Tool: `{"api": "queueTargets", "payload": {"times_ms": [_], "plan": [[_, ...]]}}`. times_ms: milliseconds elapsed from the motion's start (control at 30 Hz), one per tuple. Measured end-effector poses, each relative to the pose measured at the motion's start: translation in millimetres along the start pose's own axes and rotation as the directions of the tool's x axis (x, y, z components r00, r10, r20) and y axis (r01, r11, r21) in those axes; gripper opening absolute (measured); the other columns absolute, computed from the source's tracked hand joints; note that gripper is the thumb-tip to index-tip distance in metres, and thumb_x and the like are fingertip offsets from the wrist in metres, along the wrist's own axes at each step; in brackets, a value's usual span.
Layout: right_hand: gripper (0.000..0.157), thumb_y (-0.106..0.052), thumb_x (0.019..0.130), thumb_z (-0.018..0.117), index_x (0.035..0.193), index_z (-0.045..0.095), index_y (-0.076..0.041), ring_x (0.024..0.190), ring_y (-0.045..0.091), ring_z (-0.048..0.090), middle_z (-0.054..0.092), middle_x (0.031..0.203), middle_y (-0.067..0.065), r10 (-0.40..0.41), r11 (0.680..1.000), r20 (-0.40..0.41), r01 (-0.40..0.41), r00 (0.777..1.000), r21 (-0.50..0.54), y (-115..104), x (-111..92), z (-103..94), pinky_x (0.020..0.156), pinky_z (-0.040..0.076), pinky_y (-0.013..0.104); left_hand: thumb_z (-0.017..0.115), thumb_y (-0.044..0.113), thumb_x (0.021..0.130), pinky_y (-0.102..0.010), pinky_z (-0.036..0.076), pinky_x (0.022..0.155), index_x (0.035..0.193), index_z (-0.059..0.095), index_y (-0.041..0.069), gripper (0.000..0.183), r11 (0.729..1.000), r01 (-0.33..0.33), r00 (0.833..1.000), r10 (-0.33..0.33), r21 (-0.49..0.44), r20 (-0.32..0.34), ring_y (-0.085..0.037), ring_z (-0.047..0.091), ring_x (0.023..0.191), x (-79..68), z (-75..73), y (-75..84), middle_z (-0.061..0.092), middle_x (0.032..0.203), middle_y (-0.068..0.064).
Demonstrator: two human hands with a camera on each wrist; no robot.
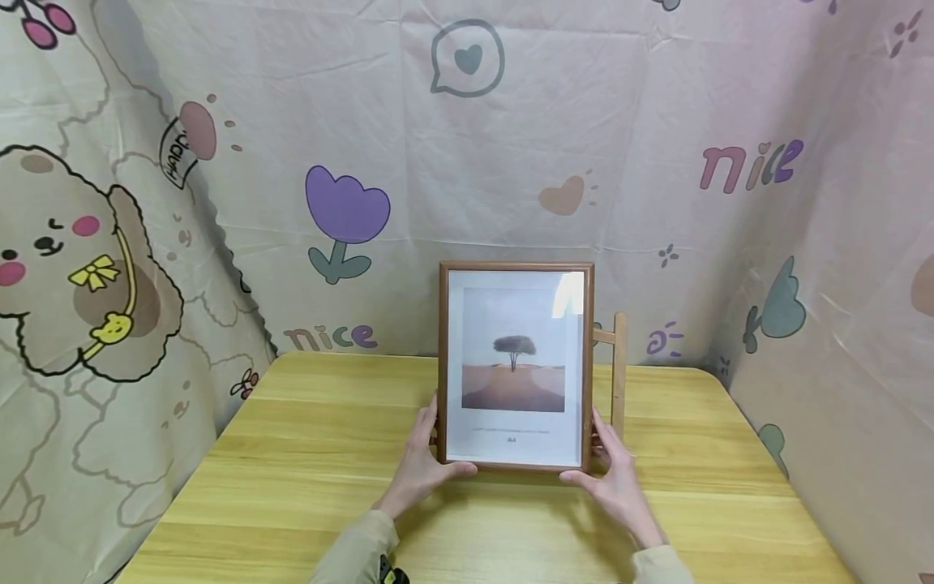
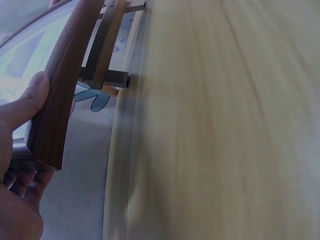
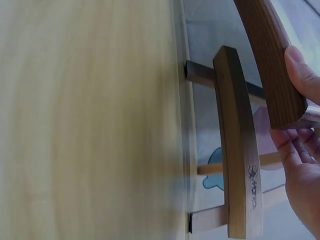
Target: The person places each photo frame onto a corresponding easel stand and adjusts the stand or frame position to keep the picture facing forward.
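Observation:
Both hands hold a brown wooden picture frame (image 1: 513, 357) upright, with a print of a lone tree behind its glossy front. My left hand (image 1: 419, 466) grips the lower left corner, thumb on the front of the lower edge and fingers round behind. At the lower right corner my right hand (image 1: 611, 483) grips it the same way. Behind the frame stands a small wooden easel (image 1: 619, 373), mostly hidden in the head view. In the right wrist view the easel's crossbar (image 3: 237, 140) bears a dark logo, and a gap separates it from the picture frame (image 3: 272, 65).
The easel stands on a light wood-grain table (image 1: 328, 430), toward its back edge. A cream cloth (image 1: 467, 162) printed with cartoon figures hangs behind the table and along both sides.

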State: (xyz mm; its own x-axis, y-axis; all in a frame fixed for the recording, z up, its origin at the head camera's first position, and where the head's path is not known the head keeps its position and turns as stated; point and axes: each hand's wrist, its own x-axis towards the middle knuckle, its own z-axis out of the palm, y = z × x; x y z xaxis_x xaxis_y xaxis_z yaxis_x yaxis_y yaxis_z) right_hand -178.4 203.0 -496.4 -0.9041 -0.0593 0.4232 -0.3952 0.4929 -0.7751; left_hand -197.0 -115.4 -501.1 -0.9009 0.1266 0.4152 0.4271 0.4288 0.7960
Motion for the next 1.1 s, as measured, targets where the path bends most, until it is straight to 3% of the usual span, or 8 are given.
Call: {"api": "queueTargets", "payload": {"times_ms": [100, 267, 367, 767, 1100], "plan": [[0.119, -0.010, 0.063, 0.092, 0.161, 0.024, -0.011, 0.116, 0.027, 0.060, 0.050, 0.141, 0.027, 0.006, 1.000, -0.004, -0.006, 1.000, -0.004, 0.9, -0.5, -3.4, 0.098, 0.043, 0.004, 0.097, 0.031, 0.063, -0.026, 0.056, 0.091, 0.163, 0.014, 0.020, 0.130, 1.000, -0.017, 1.000, 0.017, 0.001, 0.006, -0.025, 0.055, 0.118, 2.8, 3.3, -0.6, 0.048, 0.142, -0.012], [0.117, -0.009, 0.064, 0.092, 0.160, 0.025, -0.009, 0.107, -0.007, 0.052, 0.050, 0.138, 0.027, -0.005, 1.000, -0.016, 0.006, 1.000, 0.006, 3.0, -1.5, -8.8, 0.096, 0.042, 0.001, 0.097, 0.031, 0.064, -0.024, 0.055, 0.089, 0.163, 0.014, 0.022, 0.130, 0.999, -0.038, 0.999, 0.039, -0.015, 0.012, -0.021, 0.055, 0.114, 6.8, 8.1, 0.2, 0.049, 0.141, -0.011], [0.117, -0.008, 0.065, 0.091, 0.160, 0.024, -0.009, 0.107, -0.015, 0.046, 0.051, 0.137, 0.026, -0.007, 1.000, -0.020, 0.007, 1.000, 0.012, 4.1, -1.5, -12.2, 0.097, 0.040, 0.000, 0.097, 0.032, 0.063, -0.024, 0.055, 0.089, 0.163, 0.014, 0.022, 0.130, 0.999, -0.041, 0.999, 0.042, -0.023, 0.016, -0.021, 0.055, 0.113, 9.3, 11.0, 1.6, 0.049, 0.141, -0.010], [0.118, 0.003, 0.062, 0.090, 0.160, 0.026, -0.006, 0.106, -0.015, 0.048, 0.054, 0.131, 0.025, -0.079, 0.996, -0.070, 0.081, 0.994, 0.025, 8.7, 0.0, -21.7, 0.092, 0.043, -0.001, 0.097, 0.028, 0.063, -0.029, 0.055, 0.095, 0.163, 0.014, 0.020, 0.130, 0.999, -0.016, 0.999, 0.017, -0.030, 0.043, -0.025, 0.055, 0.120, 17.8, 21.7, 7.6, 0.047, 0.145, -0.012], [0.117, 0.012, 0.058, 0.089, 0.158, 0.028, -0.001, 0.102, -0.009, 0.050, 0.055, 0.122, 0.016, -0.132, 0.990, -0.127, 0.138, 0.983, 0.039, 14.6, 2.5, -29.0, 0.085, 0.047, 0.002, 0.096, 0.024, 0.065, -0.027, 0.056, 0.093, 0.163, 0.010, 0.029, 0.131, 0.998, -0.028, 0.996, 0.032, -0.059, 0.078, -0.021, 0.056, 0.113, 30.1, 34.5, 7.8, 0.046, 0.143, -0.007]]}}
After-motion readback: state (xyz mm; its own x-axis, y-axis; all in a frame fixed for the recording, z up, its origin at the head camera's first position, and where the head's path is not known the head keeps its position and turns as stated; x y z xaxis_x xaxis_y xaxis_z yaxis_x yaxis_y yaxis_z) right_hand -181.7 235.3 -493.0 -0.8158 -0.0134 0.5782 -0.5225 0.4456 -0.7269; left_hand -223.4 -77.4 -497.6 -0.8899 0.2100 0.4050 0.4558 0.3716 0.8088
